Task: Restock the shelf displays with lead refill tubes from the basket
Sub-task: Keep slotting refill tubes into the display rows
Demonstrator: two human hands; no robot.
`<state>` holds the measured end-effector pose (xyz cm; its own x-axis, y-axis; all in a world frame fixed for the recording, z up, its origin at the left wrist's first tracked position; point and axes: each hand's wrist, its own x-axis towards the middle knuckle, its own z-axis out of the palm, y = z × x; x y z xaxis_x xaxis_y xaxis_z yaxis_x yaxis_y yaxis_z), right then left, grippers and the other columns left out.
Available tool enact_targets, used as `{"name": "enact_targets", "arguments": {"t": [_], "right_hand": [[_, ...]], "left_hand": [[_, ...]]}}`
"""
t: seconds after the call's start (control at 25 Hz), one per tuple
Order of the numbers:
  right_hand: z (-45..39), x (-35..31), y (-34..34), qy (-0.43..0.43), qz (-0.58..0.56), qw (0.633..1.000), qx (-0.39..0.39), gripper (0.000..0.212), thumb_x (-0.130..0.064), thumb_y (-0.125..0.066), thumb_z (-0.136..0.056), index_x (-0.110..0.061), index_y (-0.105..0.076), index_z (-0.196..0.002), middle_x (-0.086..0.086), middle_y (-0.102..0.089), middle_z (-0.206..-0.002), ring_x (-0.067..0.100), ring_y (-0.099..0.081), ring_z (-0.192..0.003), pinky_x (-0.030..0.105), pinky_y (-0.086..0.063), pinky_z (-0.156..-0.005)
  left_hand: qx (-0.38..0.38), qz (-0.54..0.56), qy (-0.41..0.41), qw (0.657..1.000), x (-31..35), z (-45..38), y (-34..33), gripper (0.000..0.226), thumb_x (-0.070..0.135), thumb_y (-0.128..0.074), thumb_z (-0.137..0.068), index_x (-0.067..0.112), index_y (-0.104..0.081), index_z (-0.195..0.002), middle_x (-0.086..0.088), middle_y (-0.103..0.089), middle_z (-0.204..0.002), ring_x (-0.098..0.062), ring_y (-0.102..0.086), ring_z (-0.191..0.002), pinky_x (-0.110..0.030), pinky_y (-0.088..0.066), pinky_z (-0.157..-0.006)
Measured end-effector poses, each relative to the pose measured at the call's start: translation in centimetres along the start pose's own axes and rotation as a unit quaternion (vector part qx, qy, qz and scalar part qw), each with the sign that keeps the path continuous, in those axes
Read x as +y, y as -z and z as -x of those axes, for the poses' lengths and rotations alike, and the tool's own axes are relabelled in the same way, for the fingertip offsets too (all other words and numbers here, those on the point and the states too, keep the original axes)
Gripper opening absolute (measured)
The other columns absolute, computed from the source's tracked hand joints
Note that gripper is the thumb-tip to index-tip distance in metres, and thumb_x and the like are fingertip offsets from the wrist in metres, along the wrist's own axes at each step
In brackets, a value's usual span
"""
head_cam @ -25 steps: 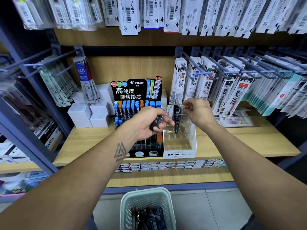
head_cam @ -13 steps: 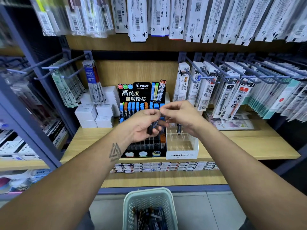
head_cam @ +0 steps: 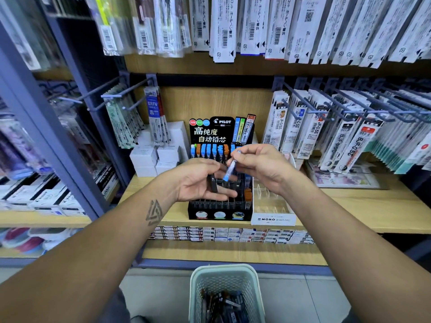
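The black Pilot display [head_cam: 220, 206] stands on the wooden shelf [head_cam: 349, 213], and both hands hang just in front of its rows of capped tubes. The right hand [head_cam: 261, 167] pinches a blue-capped lead refill tube [head_cam: 231, 170] between thumb and fingertips, the tube tilted with its lower blue end pointing down toward the display's middle slots. The left hand [head_cam: 200, 180], just left of that tube, has its fingers fairly straight and spread below, while its thumb presses a dark tube [head_cam: 213, 183] against them; this tube stands nearly upright in front of the display's left half. The two hands are close but whether they touch I cannot tell. Touching the display's right side stands a clear Mono display tray [head_cam: 272, 213] with a white front, its compartments see-through. Left of the Pilot display sit stacked white boxes [head_cam: 151, 159]; to its right hang packets of pen refills [head_cam: 345, 141] on blue hooks. Below the display, on the floor in front of the shelf, a pale green basket [head_cam: 198, 290] holds a loose heap of dark and blue tubes [head_cam: 224, 306]. A triangular tattoo shows on the left forearm
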<state>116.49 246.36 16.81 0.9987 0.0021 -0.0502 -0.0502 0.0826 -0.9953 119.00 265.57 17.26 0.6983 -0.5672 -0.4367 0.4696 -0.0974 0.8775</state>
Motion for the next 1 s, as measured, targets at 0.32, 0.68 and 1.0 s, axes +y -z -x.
{"name": "enact_targets", "arguments": {"t": [0.32,0.68,1.0], "right_hand": [[-0.6,0.0,-2.5,0.052,0.186,0.978,-0.075,0.021,-0.005,-0.077,-0.086,0.006,-0.067,-0.1,0.017,-0.071,-0.075,0.015,-0.055,-0.05,0.019,-0.041,-0.044],[-2.4,-0.4,-3.7,0.081,0.051,0.993,0.065,0.016,0.006,-0.072,-0.085,0.004,-0.07,-0.101,0.019,-0.071,-0.082,0.021,-0.072,-0.07,0.025,-0.06,-0.071],[-4.4,1.2,-6.0,0.129,0.381,0.912,0.078,0.013,-0.01,-0.08,-0.085,-0.012,-0.073,-0.095,0.006,-0.071,-0.082,0.009,-0.071,-0.058,0.034,-0.063,-0.069]], "left_hand": [[0.027,-0.039,-0.066,0.997,0.2,-0.3,2.4,0.024,0.027,-0.058,-0.102,0.007,-0.058,-0.089,-0.01,-0.058,-0.068,-0.006,-0.027,-0.032,-0.012,-0.019,-0.033],[0.172,0.019,-0.106,0.979,1.2,0.0,5.6,0.008,0.009,-0.058,-0.1,0.005,-0.054,-0.094,-0.02,-0.073,-0.083,-0.005,-0.024,-0.029,-0.013,-0.018,-0.032],[0.227,0.032,-0.028,0.973,0.9,-0.1,7.0,0.014,0.001,-0.04,-0.099,0.007,-0.052,-0.093,-0.01,-0.057,-0.066,-0.015,-0.043,-0.052,-0.018,-0.035,-0.042]]}}
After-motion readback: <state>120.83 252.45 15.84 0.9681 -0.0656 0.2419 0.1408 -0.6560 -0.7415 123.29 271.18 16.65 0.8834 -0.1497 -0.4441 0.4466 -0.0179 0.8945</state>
